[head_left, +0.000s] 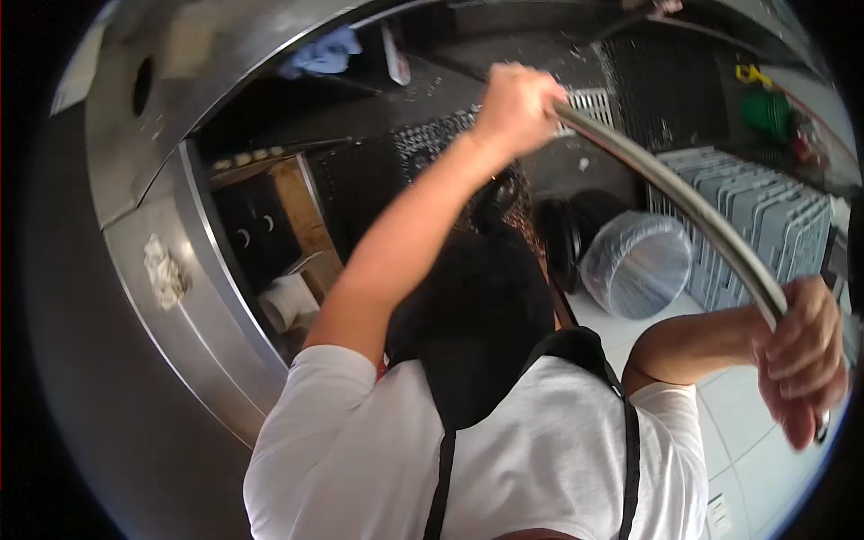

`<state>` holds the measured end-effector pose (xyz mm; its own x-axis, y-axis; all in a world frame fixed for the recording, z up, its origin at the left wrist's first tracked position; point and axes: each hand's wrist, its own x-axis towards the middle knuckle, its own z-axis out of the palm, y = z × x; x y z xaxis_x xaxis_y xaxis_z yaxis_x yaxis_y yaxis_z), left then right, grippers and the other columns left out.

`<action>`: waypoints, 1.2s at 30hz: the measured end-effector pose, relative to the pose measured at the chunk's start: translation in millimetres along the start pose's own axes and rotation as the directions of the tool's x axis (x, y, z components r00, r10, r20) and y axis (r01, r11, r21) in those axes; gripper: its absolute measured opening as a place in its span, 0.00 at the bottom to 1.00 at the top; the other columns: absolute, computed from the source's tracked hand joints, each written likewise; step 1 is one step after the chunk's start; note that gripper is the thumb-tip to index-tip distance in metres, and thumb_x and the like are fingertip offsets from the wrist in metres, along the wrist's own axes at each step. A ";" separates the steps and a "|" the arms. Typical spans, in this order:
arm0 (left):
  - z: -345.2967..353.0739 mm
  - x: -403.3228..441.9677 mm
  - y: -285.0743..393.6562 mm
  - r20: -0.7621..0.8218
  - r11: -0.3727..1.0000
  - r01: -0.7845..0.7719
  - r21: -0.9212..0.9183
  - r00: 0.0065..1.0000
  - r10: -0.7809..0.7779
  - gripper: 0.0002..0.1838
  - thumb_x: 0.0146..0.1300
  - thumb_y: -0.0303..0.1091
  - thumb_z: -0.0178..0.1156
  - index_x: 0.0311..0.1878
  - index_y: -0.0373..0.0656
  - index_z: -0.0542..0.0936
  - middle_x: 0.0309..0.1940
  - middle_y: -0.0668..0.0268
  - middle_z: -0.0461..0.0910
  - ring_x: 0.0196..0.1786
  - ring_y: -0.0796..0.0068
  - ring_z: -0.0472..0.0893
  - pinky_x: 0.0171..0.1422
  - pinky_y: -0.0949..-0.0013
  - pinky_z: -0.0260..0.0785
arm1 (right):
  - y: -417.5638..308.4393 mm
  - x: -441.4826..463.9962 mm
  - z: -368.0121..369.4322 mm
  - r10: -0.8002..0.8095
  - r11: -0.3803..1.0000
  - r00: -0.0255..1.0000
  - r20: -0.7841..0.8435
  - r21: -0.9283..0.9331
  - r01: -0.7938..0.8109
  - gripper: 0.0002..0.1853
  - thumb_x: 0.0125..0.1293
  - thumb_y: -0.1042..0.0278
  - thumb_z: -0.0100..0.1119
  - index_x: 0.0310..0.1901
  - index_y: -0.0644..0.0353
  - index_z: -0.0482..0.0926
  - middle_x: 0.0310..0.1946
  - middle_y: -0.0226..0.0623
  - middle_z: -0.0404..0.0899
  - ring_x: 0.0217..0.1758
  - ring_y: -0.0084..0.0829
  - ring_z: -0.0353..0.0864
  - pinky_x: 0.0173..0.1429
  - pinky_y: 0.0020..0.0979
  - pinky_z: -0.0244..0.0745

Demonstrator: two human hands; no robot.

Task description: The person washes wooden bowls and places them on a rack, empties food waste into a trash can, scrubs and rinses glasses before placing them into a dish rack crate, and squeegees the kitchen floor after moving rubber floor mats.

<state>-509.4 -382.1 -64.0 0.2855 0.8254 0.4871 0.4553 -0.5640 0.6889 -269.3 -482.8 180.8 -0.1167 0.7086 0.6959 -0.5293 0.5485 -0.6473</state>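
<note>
A long metal pole (670,180), which looks curved in this wide view, runs from the upper middle to the right side. My left hand (517,108), its arm stretched out, is closed around the upper end of the pole. Near the pole's lower end, my right hand (801,360) is wrapped round it, slightly blurred. A small part of the pole shows below this hand. My white shirt and black apron (481,306) fill the lower middle.
On the left is a metal counter (211,360) with a crumpled cloth (164,272). Grey crates (747,211) stand at the right, beside a bin with a clear plastic liner (637,265). Black mats (666,90), a floor grate (591,108) and a green container (767,115) lie farther off.
</note>
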 end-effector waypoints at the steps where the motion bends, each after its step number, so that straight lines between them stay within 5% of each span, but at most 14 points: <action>1: 5.8 7.7 -26.5 0.066 1.000 0.016 -0.003 0.998 -0.015 0.02 0.47 0.30 0.66 0.24 0.48 0.82 0.24 0.60 0.81 0.31 0.56 0.81 0.39 0.57 0.72 | 12.0 -16.7 -11.4 0.037 0.997 0.993 -0.116 -0.057 -0.044 0.16 0.52 0.55 0.76 0.21 0.46 0.75 0.12 0.15 0.71 0.15 0.11 0.72 0.27 0.16 0.70; 10: 49.9 -80.6 -330.9 0.303 0.829 -0.004 0.559 0.932 -0.200 0.11 0.49 0.25 0.57 0.36 0.43 0.84 0.33 0.56 0.84 0.40 0.54 0.82 0.49 0.56 0.75 | 327.4 -200.3 -135.9 0.378 0.891 0.594 -0.711 0.104 -0.442 0.05 0.66 0.67 0.59 0.37 0.57 0.76 0.36 0.39 0.81 0.47 0.39 0.80 0.62 0.46 0.68; 14: 21.6 -147.8 -456.5 -0.076 0.439 0.391 0.809 0.810 -0.582 0.15 0.60 0.45 0.64 0.42 0.44 0.84 0.35 0.56 0.84 0.39 0.55 0.81 0.58 0.60 0.71 | 513.4 -232.0 -127.5 0.832 0.554 0.353 -0.427 0.610 -0.567 0.07 0.62 0.67 0.67 0.36 0.53 0.77 0.52 0.36 0.79 0.58 0.32 0.76 0.61 0.46 0.72; 16: 42.2 -175.3 -506.5 -0.533 0.067 0.673 0.736 0.638 -0.555 0.25 0.60 0.48 0.65 0.54 0.41 0.77 0.47 0.52 0.82 0.47 0.54 0.81 0.59 0.60 0.70 | 586.7 -237.8 -96.2 0.828 0.559 0.347 -0.440 0.701 -0.443 0.09 0.62 0.71 0.67 0.32 0.51 0.73 0.47 0.32 0.80 0.49 0.25 0.77 0.52 0.32 0.74; 22: 35.0 -133.0 -534.1 -0.534 0.337 0.936 0.104 0.339 -0.775 0.31 0.58 0.45 0.69 0.61 0.40 0.71 0.57 0.51 0.77 0.60 0.53 0.76 0.64 0.59 0.69 | 608.6 -225.7 -52.9 0.545 0.833 0.591 -0.595 0.463 -0.302 0.05 0.61 0.78 0.64 0.32 0.59 0.77 0.41 0.40 0.82 0.46 0.30 0.81 0.55 0.31 0.75; 26: 27.6 -143.3 -632.6 -0.291 0.666 0.687 0.291 0.727 -0.622 0.18 0.57 0.37 0.68 0.48 0.38 0.79 0.47 0.57 0.83 0.52 0.65 0.81 0.60 0.66 0.71 | 563.0 -226.0 -29.2 0.511 0.854 0.459 -0.727 0.491 -0.174 0.08 0.58 0.80 0.66 0.32 0.59 0.76 0.40 0.38 0.82 0.46 0.27 0.80 0.53 0.28 0.76; 27: 45.2 -135.7 -623.9 -0.235 0.601 0.514 -0.612 0.607 -0.759 0.11 0.55 0.37 0.70 0.37 0.41 0.83 0.39 0.64 0.85 0.44 0.70 0.83 0.56 0.67 0.72 | 540.4 -226.1 -27.9 0.517 0.852 0.409 -0.752 0.496 -0.167 0.08 0.59 0.79 0.66 0.32 0.59 0.75 0.39 0.38 0.82 0.48 0.29 0.80 0.56 0.31 0.74; 28: 61.3 -119.7 -558.0 -0.295 0.756 0.608 0.244 0.789 -0.539 0.09 0.56 0.40 0.68 0.32 0.44 0.84 0.32 0.65 0.85 0.39 0.67 0.83 0.53 0.64 0.74 | 515.3 -227.3 -31.2 0.520 0.852 0.363 -0.774 0.498 -0.158 0.08 0.59 0.79 0.66 0.32 0.59 0.75 0.39 0.37 0.81 0.49 0.32 0.80 0.59 0.34 0.73; 30: 87.8 -105.3 -507.3 -0.269 0.694 0.474 0.542 0.880 -0.392 0.11 0.58 0.40 0.70 0.36 0.42 0.85 0.34 0.61 0.85 0.38 0.70 0.82 0.47 0.68 0.74 | 476.6 -252.2 -36.3 0.399 0.914 0.508 -0.763 0.284 -0.291 0.05 0.67 0.72 0.58 0.37 0.56 0.72 0.47 0.41 0.78 0.63 0.43 0.73 0.64 0.52 0.69; 32: 111.8 -103.2 -489.3 -0.254 0.888 0.377 0.263 0.915 -0.313 0.14 0.56 0.44 0.71 0.32 0.42 0.85 0.32 0.57 0.83 0.36 0.65 0.82 0.51 0.66 0.72 | 427.4 -250.4 -20.0 0.376 0.911 0.490 -0.786 0.217 -0.350 0.06 0.69 0.68 0.56 0.38 0.54 0.69 0.48 0.41 0.75 0.69 0.47 0.66 0.68 0.59 0.62; 33: 120.0 -102.5 -499.4 -0.220 0.771 0.535 -0.345 0.753 -0.621 0.15 0.53 0.45 0.72 0.31 0.42 0.84 0.28 0.56 0.82 0.34 0.60 0.82 0.55 0.64 0.70 | 410.0 -249.4 -10.5 0.343 0.915 0.518 -0.783 0.156 -0.371 0.07 0.69 0.67 0.56 0.38 0.54 0.68 0.48 0.41 0.74 0.69 0.48 0.64 0.69 0.60 0.60; 34: 123.2 -87.8 -455.0 -0.124 0.812 0.552 0.192 0.834 -0.538 0.17 0.51 0.44 0.74 0.36 0.43 0.82 0.49 0.46 0.81 0.57 0.46 0.78 0.62 0.55 0.70 | 393.8 -248.7 -1.6 0.312 0.916 0.542 -0.781 0.094 -0.391 0.07 0.70 0.66 0.57 0.38 0.53 0.67 0.49 0.40 0.73 0.70 0.50 0.63 0.70 0.61 0.58; 35: 131.3 -79.0 -434.1 -0.113 0.832 0.554 0.029 0.829 -0.548 0.15 0.53 0.36 0.73 0.21 0.43 0.75 0.39 0.47 0.83 0.51 0.44 0.82 0.57 0.54 0.73 | 378.8 -247.8 5.4 0.320 0.914 0.539 -0.779 0.104 -0.393 0.08 0.69 0.66 0.57 0.38 0.54 0.67 0.49 0.40 0.73 0.70 0.51 0.63 0.71 0.60 0.56; 36: 127.4 -65.0 -410.7 -0.069 0.922 0.118 0.369 0.993 -0.099 0.14 0.53 0.37 0.72 0.23 0.42 0.76 0.38 0.43 0.81 0.53 0.42 0.80 0.58 0.52 0.72 | 361.5 -244.6 7.9 0.347 0.876 0.553 -0.757 0.051 -0.479 0.11 0.68 0.62 0.60 0.36 0.54 0.68 0.48 0.39 0.72 0.70 0.51 0.62 0.72 0.61 0.53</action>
<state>-607.6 -200.9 -447.0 0.1805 0.8735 0.4521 0.7647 -0.4137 0.4941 -438.7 -461.3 -221.0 0.3882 0.9185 -0.0751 -0.4508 0.1182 -0.8848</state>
